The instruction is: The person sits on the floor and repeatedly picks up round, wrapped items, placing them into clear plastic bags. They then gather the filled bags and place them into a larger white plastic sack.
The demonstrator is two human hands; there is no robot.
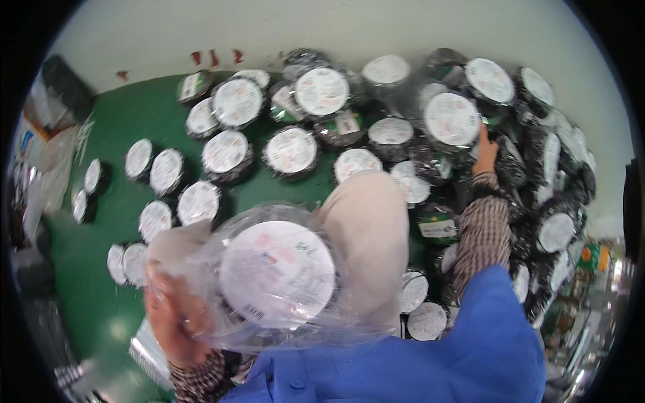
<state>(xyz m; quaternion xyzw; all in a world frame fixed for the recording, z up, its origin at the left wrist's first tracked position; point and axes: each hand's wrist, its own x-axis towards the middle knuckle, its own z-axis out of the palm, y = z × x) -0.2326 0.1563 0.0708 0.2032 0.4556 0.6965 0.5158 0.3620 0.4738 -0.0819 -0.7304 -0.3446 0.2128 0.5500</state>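
Observation:
Over my lap lies a round package (277, 274) with a white printed disc label, in loose clear plastic. My left hand (179, 315) is at its left side, fingers curled against the plastic, which covers part of them. Out to the right, my right hand (485, 153) grips the right rim of another round package (452, 119). One finger lies along that rim; the other fingers are partly hidden. This second package has a dark, shiny wrapped side and a white label, and overlaps others in the pile.
Similar round packages (291, 150) are spread over the green floor (80, 272) before my knee (365, 237). More are heaped at the right (557, 231), against the pale wall (322, 25). Dark bundles and clear plastic sheeting (55, 171) lie at the left edge.

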